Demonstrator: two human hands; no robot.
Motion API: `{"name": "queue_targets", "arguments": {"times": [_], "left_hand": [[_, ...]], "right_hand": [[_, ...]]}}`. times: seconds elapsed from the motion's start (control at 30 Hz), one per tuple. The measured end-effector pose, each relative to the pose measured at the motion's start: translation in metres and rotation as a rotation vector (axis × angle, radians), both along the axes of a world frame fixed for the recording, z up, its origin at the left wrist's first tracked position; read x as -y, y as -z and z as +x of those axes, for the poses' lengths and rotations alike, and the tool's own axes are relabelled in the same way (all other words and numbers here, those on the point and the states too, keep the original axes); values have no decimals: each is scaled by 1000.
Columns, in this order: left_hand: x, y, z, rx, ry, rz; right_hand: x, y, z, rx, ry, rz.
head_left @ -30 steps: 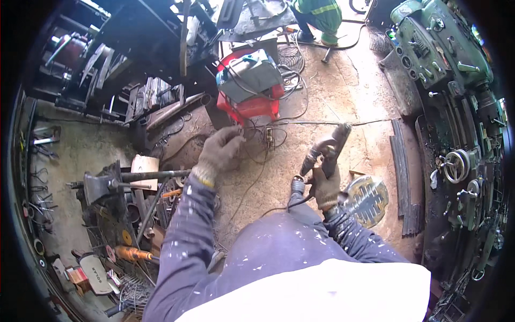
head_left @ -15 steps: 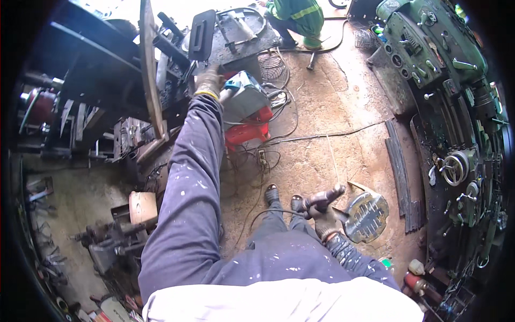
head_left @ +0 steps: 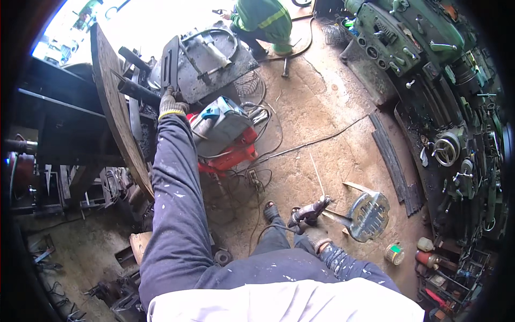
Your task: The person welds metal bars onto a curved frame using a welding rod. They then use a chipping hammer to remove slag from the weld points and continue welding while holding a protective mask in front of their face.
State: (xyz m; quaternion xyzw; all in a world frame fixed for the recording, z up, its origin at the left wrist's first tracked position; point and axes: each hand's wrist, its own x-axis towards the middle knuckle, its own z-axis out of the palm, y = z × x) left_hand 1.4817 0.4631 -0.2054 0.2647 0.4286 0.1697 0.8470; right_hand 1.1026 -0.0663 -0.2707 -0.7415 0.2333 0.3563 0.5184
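Observation:
My left hand [head_left: 172,103], in a knitted glove with a yellow cuff, is stretched far forward. Its fingers close on the lower end of a dark, flat, slotted plate [head_left: 170,67], which stands tilted at the edge of a metal work table [head_left: 220,80]. Low in front of my legs, my right hand [head_left: 314,239], also gloved, grips a dark welding electrode holder [head_left: 310,212]. A thin pale welding rod [head_left: 317,174] sticks up from its head, and a cable trails off to the left.
A grey and blue machine [head_left: 222,121] sits on a red stand near my left arm. A round slotted metal stool [head_left: 370,217] and a tin [head_left: 395,254] are at right. Green lathe-like machinery [head_left: 413,37] lines the right side. Ahead crouches a person in green [head_left: 263,21]. Cables cross the floor.
My left hand has reached the slotted plate and taken hold of its lower end. The right hand still holds the electrode holder, a little lower and further left. The view has shifted.

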Motion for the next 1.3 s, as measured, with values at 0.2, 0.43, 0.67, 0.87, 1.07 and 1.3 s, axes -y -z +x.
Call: {"name": "queue_targets", "arguments": {"times": [0.2, 0.43, 0.67, 0.87, 1.07, 1.3], "left_hand": [[29, -50, -47, 373, 233, -266], [201, -95, -220, 628, 188, 102], [292, -169, -470, 171, 249, 268], [372, -175, -638, -78, 46, 420], [489, -173, -753, 56, -588, 445], [602, -149, -931, 188, -992, 529]], "right_hand": [[-1, 10, 6, 40, -4, 150], [4, 14, 22, 23, -50, 422], [8, 3, 18, 86, -424, 516], [5, 11, 17, 456, -937, 553], [-19, -54, -16, 97, -1242, 778], [-30, -135, -154, 294, -1324, 894]]}}
